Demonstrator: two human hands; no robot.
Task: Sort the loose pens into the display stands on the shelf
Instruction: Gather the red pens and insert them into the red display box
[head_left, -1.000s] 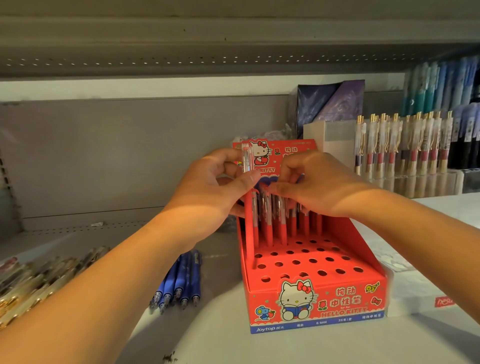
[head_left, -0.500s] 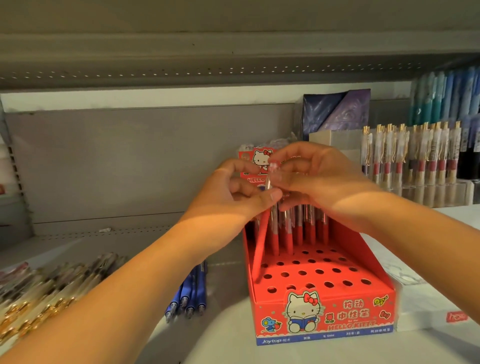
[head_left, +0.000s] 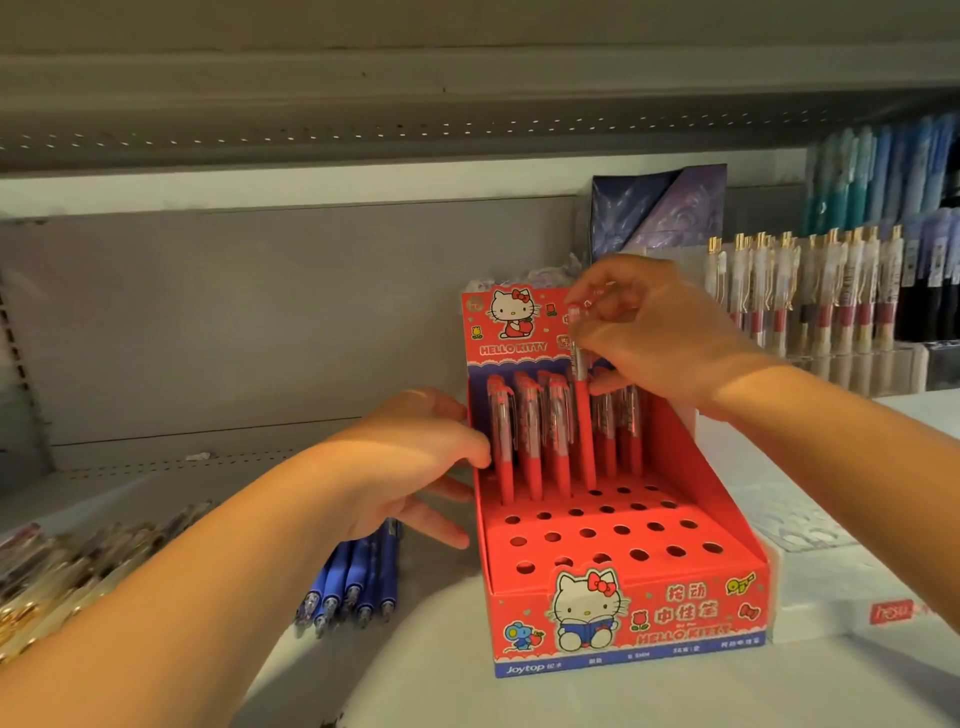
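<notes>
Head view: red pen (head_left: 584, 426) upright in pinch of right grip (head_left: 660, 332); left grip (head_left: 415, 462) slack

Our left hand (head_left: 415, 462) comes in from the lower left on a bare forearm, wrist nearly straight and thumb uppermost. Its fingers (head_left: 441, 527) are loosely spread, almost straight, and hold nothing. Our right hand (head_left: 660, 332) enters from the right, its forearm rising from the lower right and the wrist bent down. Its fingers (head_left: 592, 296) and thumb are curled round the upper part of a red pen (head_left: 583, 415), which hangs upright below them. The right fingers are above and to the right of the left ones, well apart.
</notes>
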